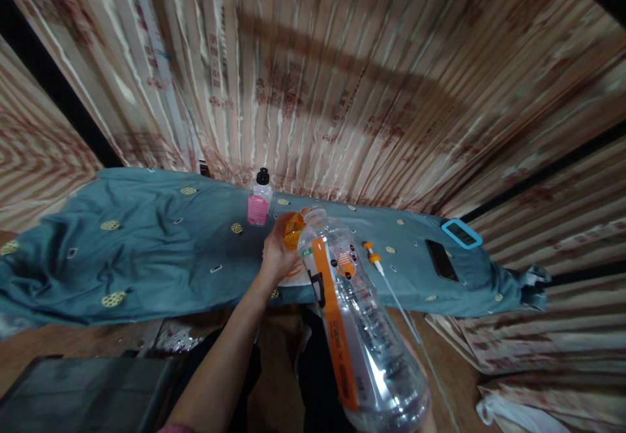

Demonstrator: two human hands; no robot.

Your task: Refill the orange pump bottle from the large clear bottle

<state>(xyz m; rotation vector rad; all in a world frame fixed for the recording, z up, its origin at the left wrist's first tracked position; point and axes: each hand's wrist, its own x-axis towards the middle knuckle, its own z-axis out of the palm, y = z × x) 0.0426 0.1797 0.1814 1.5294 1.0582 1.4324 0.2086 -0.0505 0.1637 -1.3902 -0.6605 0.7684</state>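
Observation:
My left hand (277,250) is closed around a see-through orange container (294,229) near the table's middle. A large clear plastic bottle (359,315) with an orange and white label lies tilted across the view, its open neck beside the orange container's top. My right hand (424,381) supports this bottle low down near its base. Most of that hand is hidden behind the bottle. Below my left hand shows part of a white round item (297,278), perhaps a plate. An orange pump top (372,255) with a long, thin tube lies to the bottle's right.
A small bottle with a pink label and black cap (259,201) stands behind my left hand. On the green cloth (161,250) at right lie a black phone (441,260) and a blue-framed device (461,233). Striped curtains (313,81) hang behind; a dark box (88,390) is lower left.

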